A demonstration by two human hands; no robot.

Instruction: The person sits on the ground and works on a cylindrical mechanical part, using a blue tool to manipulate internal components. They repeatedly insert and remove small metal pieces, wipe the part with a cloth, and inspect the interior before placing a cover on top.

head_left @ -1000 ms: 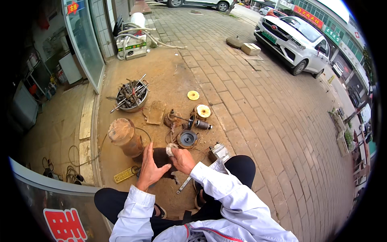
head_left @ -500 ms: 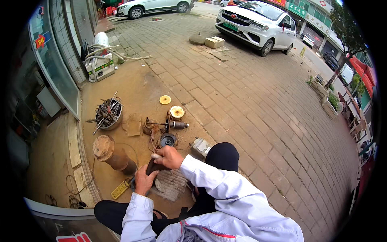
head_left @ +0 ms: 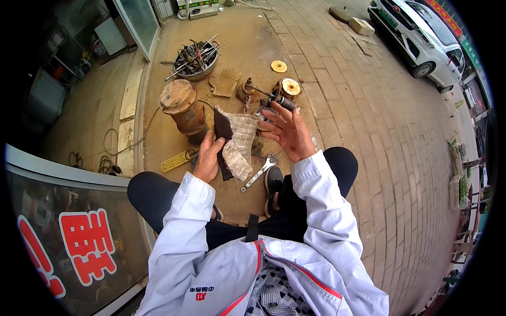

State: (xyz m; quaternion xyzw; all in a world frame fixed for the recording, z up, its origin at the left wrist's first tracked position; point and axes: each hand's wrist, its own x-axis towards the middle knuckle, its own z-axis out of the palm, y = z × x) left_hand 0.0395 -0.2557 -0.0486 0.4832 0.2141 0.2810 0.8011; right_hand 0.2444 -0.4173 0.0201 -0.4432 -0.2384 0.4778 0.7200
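Observation:
My left hand (head_left: 207, 160) grips the edge of a quilted cloth pad (head_left: 240, 145), off-white and ribbed on one face, dark along the folded left side. My right hand (head_left: 289, 131) is just right of the pad, raised, with its fingers spread apart and holding nothing. Left of the pad stands a rusty cylindrical metal housing (head_left: 182, 102). Beyond my right hand lie a motor rotor with a shaft (head_left: 286, 104) and a rusty part topped by a cream disc (head_left: 290, 87). A silver wrench (head_left: 255, 176) lies on the ground below the pad, beside my shoe.
A bowl of metal parts and tools (head_left: 192, 60), a yellow disc (head_left: 279, 66) and a cardboard piece (head_left: 224, 82) lie ahead. A yellow power strip (head_left: 174, 163) and cables are at left, near a glass door (head_left: 79, 237). A white car (head_left: 416, 39) is parked at upper right.
The quilted pad has been opened out and lifted, its pale face now showing. My right hand has let go and spread its fingers. The view has tilted further down.

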